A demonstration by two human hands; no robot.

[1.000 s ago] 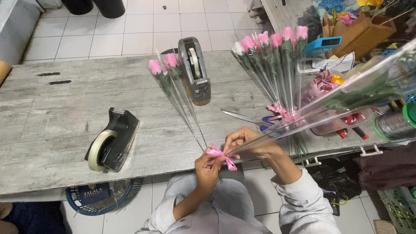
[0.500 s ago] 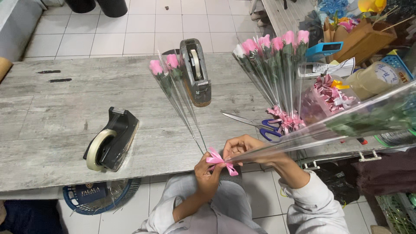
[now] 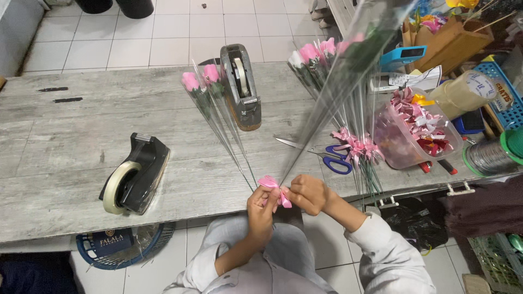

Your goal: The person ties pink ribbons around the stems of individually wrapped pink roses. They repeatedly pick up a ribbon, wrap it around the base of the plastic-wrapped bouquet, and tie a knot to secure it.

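Note:
My left hand (image 3: 262,209) and my right hand (image 3: 306,194) meet at the table's near edge, both pinching a small pink ribbon bow (image 3: 271,185). The bow sits at the stem end of a clear-wrapped pink rose (image 3: 340,71), which points up and away to the right, blurred by motion. My right hand also grips the wrapped stem. Two wrapped pink roses (image 3: 210,106) lie on the grey wooden table (image 3: 81,141) just left of my hands.
A black tape dispenser (image 3: 133,174) stands at the left, a grey one (image 3: 241,87) at the back. Blue-handled scissors (image 3: 324,158), several wrapped roses with pink bows (image 3: 354,144), a clear tub of bows (image 3: 417,128) and spools lie right. A basket (image 3: 117,247) sits underneath.
The wrapped rose has swung from lying nearly level toward the right to pointing steeply up and away. My hands stay together on the bow at the table's edge.

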